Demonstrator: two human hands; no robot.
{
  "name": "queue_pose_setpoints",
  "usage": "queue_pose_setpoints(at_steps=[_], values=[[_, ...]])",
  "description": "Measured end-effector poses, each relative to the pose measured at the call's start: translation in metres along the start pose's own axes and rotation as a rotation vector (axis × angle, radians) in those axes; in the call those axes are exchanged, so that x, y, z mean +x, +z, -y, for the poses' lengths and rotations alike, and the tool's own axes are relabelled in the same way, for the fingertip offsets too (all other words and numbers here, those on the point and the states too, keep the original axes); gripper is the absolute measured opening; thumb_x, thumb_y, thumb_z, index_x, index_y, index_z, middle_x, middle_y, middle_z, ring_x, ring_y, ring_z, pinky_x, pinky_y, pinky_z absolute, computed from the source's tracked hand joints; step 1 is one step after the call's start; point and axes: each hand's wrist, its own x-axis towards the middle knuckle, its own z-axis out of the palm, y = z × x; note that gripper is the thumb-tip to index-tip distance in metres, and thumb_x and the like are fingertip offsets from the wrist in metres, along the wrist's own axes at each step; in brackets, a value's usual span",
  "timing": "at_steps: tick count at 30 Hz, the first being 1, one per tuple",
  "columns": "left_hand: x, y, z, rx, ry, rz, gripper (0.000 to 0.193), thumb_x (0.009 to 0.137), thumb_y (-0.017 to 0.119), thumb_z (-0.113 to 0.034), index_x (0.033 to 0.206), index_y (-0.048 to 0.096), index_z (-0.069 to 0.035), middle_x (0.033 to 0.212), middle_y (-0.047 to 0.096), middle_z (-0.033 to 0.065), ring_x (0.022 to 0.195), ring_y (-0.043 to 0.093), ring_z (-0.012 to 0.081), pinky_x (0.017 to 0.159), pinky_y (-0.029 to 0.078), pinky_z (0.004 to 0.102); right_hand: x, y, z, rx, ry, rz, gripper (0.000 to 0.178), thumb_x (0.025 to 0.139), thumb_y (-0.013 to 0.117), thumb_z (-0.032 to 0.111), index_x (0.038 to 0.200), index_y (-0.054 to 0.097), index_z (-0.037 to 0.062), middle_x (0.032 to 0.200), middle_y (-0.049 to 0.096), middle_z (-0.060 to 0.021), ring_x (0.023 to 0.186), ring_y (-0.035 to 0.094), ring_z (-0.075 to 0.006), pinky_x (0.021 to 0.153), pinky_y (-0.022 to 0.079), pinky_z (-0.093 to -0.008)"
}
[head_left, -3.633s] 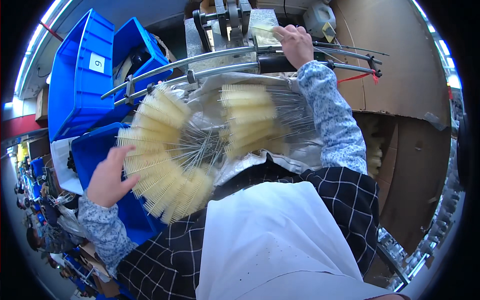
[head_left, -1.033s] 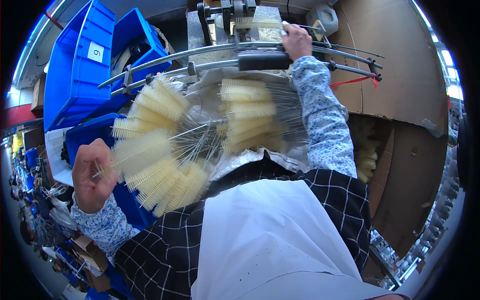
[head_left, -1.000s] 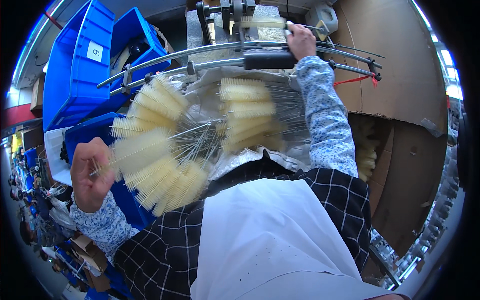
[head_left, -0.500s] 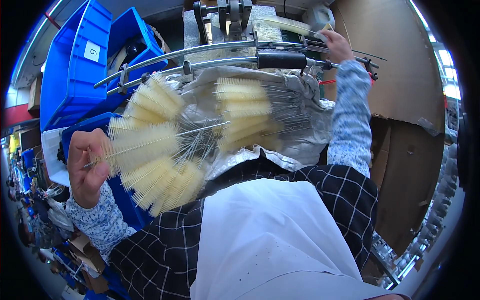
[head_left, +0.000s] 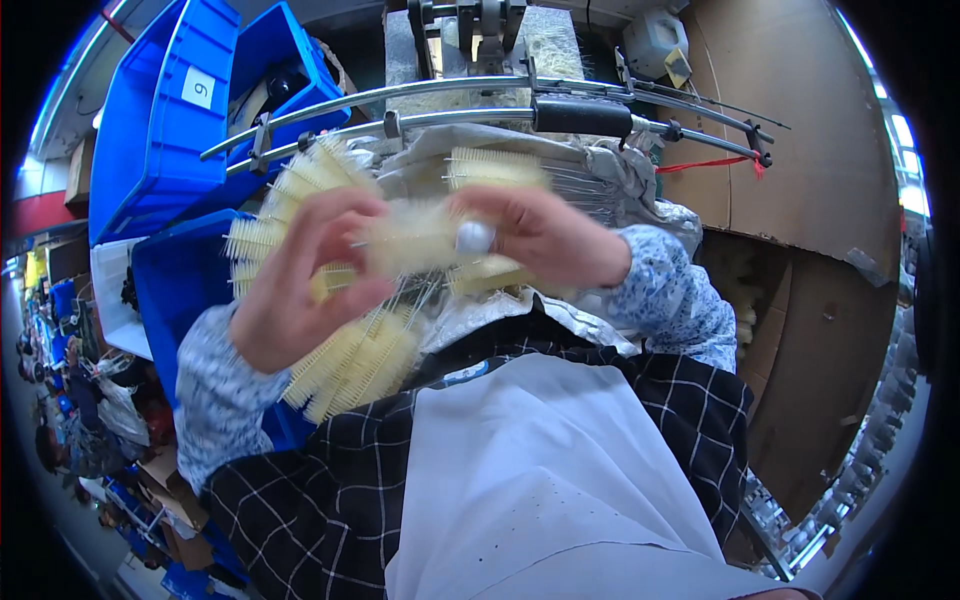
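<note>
Our right hand (head_left: pixel 545 236) grips a blurred brush (head_left: pixel 412 238) toward the left edge of the cloth (head_left: pixel 668 216); our left hand (head_left: pixel 288 302), thumb and fingers apart, nears its tip. Hasty swings could snag the other brushes (head_left: pixel 362 365), dislodging them.

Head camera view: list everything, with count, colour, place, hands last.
Wire-stemmed bristle brushes: many, pale yellow, around centre
Single bristle brush: one, pale yellow, centre, blurred
Rectangular plastic bins: at least three, blue, left
Small plastic bin: one, white, left
Metal rails: two, silver, across top
Cylindrical cover: one, black, along nearer rail
Metal machine: one, grey, top centre
Plastic jug: one, white, top right
Cardboard sheets: at least two, brown, right
Thin ribbon: one, red, rails' right end
Crumpled sheet: one, whitish, under brushes
Fabric apron: one, white, bottom centre
Checked garment: one, black and white, around apron
Left hand: one, blue-patterned sleeve, brush's left
Right hand: one, similar sleeve, brush's right
</note>
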Motion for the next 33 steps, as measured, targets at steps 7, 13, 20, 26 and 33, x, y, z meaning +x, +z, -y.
queue_pose_setpoints(at_steps=[7, 13, 20, 26, 33], values=[[-0.085, 0.008, -0.009, 0.928, -0.43, 0.457, 0.06, 0.063, 0.072, -0.029, 0.114, 0.046, -0.011, 0.094, 0.05, 0.0142, 0.077, 0.056, 0.0296, 0.066, 0.047, 0.0363, 0.012, -0.168, -0.082, -1.557, 0.109, -0.941, 0.029, 0.076, 0.056, 0.011, 0.103, 0.058, 0.0219, 0.083, 0.058, -0.002, 0.08, 0.053, -0.0216, 0.072, 0.042, -0.0362], [-0.093, 0.023, 0.006, 1.068, -0.501, 0.329, 0.068, 0.058, 0.071, -0.018, 0.12, 0.042, -0.015, 0.113, 0.045, 0.015, 0.08, 0.056, 0.0297, 0.071, 0.045, 0.0367, 0.02, -0.184, -0.093, -1.631, 0.234, -0.965, 0.029, 0.078, 0.053, 0.016, 0.105, 0.057, 0.0235, 0.086, 0.058, 0.0001, 0.083, 0.052, -0.0214, 0.073, 0.041, -0.0371], [-0.093, 0.021, 0.014, 1.1, -0.489, 0.327, 0.073, 0.057, 0.069, -0.01, 0.123, 0.039, -0.017, 0.12, 0.04, 0.0159, 0.076, 0.056, 0.0293, 0.068, 0.047, 0.0365, 0.022, -0.186, -0.094, -1.576, 0.273, -0.938, 0.03, 0.079, 0.053, 0.017, 0.108, 0.057, 0.0232, 0.088, 0.058, -0.001, 0.085, 0.053, -0.0213, 0.075, 0.041, -0.0368], [-0.095, 0.016, 0.019, 0.982, -0.49, 0.309, 0.061, 0.06, 0.066, -0.008, 0.117, 0.043, -0.015, 0.114, 0.042, 0.0176, 0.073, 0.057, 0.0311, 0.063, 0.049, 0.037, 0.021, -0.188, -0.097, -1.499, 0.263, -0.908, 0.028, 0.08, 0.053, 0.019, 0.107, 0.058, 0.0218, 0.088, 0.058, -0.0013, 0.085, 0.053, -0.0222, 0.076, 0.041, -0.037], [-0.076, -0.001, -0.005, 0.715, -0.237, 0.105, 0.03, 0.064, 0.063, -0.004, 0.092, 0.053, -0.007, 0.099, 0.05, 0.0123, 0.079, 0.056, 0.0296, 0.067, 0.046, 0.034, 0.026, -0.204, -0.096, -1.499, 0.351, -0.814, 0.029, 0.083, 0.049, 0.018, 0.11, 0.057, 0.0278, 0.098, 0.058, 0.0005, 0.099, 0.048, -0.0195, 0.084, 0.036, -0.0377]])
